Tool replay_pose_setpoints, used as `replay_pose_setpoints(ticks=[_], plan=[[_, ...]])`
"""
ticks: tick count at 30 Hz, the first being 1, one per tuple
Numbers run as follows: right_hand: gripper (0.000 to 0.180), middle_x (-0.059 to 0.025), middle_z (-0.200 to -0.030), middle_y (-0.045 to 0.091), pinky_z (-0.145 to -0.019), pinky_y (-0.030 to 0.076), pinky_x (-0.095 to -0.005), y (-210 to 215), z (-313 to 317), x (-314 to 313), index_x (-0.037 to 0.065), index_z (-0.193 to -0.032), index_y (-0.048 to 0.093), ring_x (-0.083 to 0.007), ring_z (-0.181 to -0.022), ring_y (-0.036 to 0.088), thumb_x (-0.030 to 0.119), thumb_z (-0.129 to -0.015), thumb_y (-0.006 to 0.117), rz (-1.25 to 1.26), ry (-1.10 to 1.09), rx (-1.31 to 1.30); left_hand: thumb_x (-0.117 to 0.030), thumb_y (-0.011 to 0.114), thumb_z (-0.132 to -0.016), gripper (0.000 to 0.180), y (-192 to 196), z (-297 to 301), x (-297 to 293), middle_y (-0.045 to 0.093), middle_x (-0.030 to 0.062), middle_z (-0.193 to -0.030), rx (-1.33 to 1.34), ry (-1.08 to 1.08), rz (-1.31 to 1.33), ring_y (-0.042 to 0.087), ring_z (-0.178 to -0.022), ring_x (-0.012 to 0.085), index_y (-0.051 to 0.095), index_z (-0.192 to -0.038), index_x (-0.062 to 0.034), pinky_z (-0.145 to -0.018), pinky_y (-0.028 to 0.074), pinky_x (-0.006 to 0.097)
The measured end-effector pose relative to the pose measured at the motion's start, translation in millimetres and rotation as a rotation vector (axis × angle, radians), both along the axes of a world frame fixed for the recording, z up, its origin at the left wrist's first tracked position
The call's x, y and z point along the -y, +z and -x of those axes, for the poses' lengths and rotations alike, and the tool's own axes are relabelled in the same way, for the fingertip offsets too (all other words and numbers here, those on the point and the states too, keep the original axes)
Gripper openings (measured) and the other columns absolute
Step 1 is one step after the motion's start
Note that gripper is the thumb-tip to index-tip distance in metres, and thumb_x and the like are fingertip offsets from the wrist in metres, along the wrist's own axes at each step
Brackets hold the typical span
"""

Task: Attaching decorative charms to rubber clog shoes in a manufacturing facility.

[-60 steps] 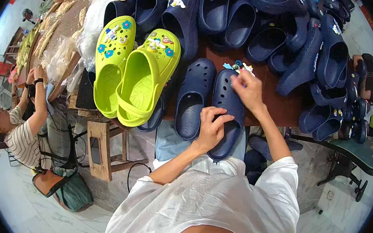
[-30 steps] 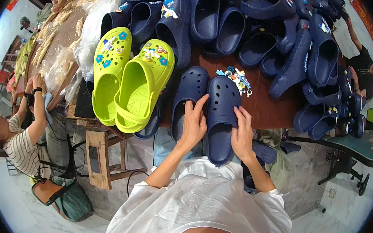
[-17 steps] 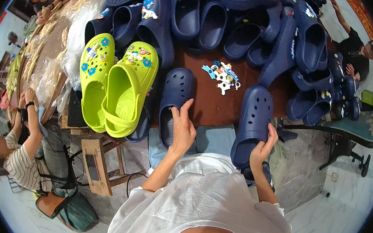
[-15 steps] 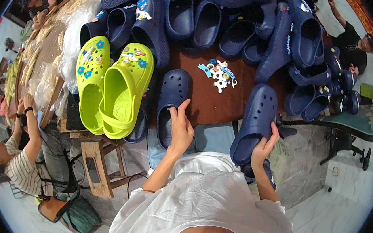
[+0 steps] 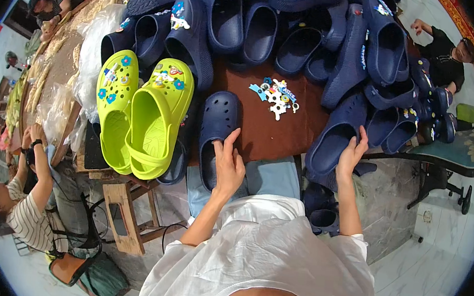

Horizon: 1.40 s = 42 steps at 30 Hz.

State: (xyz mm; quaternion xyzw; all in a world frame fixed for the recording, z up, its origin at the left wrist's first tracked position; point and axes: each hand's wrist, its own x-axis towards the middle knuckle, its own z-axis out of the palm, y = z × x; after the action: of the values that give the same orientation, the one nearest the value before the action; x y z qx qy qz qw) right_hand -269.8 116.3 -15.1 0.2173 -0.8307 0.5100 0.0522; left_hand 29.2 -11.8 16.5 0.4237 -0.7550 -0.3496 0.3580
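My left hand [image 5: 229,161] grips a navy clog [image 5: 221,111] by its opening, fingers over the edge; the clog has bare holes on its toe and lies at the table's near edge. In my right hand [image 5: 352,152] is another navy clog [image 5: 327,143], held at its side and tilted toe away to the right, close to the heaped clogs. Between the two clogs, farther in, lies a small pile of colourful shoe charms [image 5: 278,99] on the brown tabletop [image 5: 266,138]. A lime-green pair of clogs [image 5: 159,121] with blue flower charms stands left of my left hand.
Many navy clogs [image 5: 225,23] are heaped along the far side and right of the table. More dark clogs [image 5: 324,217] sit low beside my right forearm. A wooden stool [image 5: 124,217] stands at the left. Other people work at a round table [image 5: 50,64] and at far right.
My right hand has moved its clog away from me and to the right, tilting it toward the heap. My left hand and its clog have hardly moved.
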Motion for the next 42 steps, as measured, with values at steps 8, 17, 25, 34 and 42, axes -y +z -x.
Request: replay_pose_setpoints(ticks=[8, 17, 25, 34, 42], plan=[[0.037, -0.0182, -0.136, 0.042, -0.107, 0.03, -0.0391, -2, 39, 17, 0.006, -0.133, 0.05, -0.0304, -0.126, 0.041, 0.011, -0.097, 0.05, -0.008, 0.056, 0.042, 0.005, 0.053, -0.082, 0.059, 10, -4, -1, 0.046, 0.0232, -0.114, -0.05, 0.014, 0.031, 0.049, -0.104, 0.0395, 0.041, -0.139, -0.0027, -0.093, 0.041, 0.043], [0.026, -0.0155, -0.124, 0.052, -0.104, 0.032, -0.0419, 50, -57, 23, 0.002, -0.113, 0.06, -0.031, -0.12, 0.046, 0.005, -0.087, 0.056, 0.01, 0.35, -0.476, 0.004, 0.057, -0.083, 0.056, 16, -18, 3, 0.051, 0.0125, -0.108, -0.063, 0.104, -0.008, 0.056, -0.092, 0.0203, 0.043, -0.137, -0.0032, -0.08, 0.048, 0.029], [0.043, -0.0174, -0.128, 0.048, -0.101, 0.032, -0.0485, 20, -85, 117, 0.006, -0.125, 0.052, -0.0365, -0.122, 0.043, 0.01, -0.083, 0.06, -0.258, 0.69, -0.417, 0.004, 0.057, -0.081, 0.032, 9, -23, 5, 0.057, 0.0158, -0.099, -0.165, 0.134, 0.064, 0.06, -0.089, 0.0268, 0.056, -0.113, 0.0013, -0.079, 0.049, 0.034], [0.046, -0.017, -0.132, 0.047, -0.101, 0.036, -0.0503, -13, -80, 173, 0.004, -0.128, 0.052, -0.0385, -0.127, 0.04, 0.007, -0.083, 0.063, -0.371, 0.731, -0.493, -0.008, 0.06, -0.09, 0.026, -7, -18, 3, 0.056, 0.0037, -0.113, -0.607, 0.151, -0.683, 0.053, -0.103, 0.0115, 0.055, -0.115, -0.0012, -0.094, 0.04, 0.026], [0.029, -0.0186, -0.113, 0.055, -0.088, 0.046, -0.0432, 3, -51, 159, 0.003, -0.116, 0.057, -0.038, -0.104, 0.055, 0.001, -0.087, 0.054, -0.156, 0.804, -0.289, -0.018, 0.065, -0.086, 0.033, -14, 7, 54, 0.062, 0.0096, -0.114, -1.341, 0.235, -1.092, 0.058, -0.109, 0.0217, 0.058, -0.113, 0.0002, -0.099, 0.043, 0.036]])
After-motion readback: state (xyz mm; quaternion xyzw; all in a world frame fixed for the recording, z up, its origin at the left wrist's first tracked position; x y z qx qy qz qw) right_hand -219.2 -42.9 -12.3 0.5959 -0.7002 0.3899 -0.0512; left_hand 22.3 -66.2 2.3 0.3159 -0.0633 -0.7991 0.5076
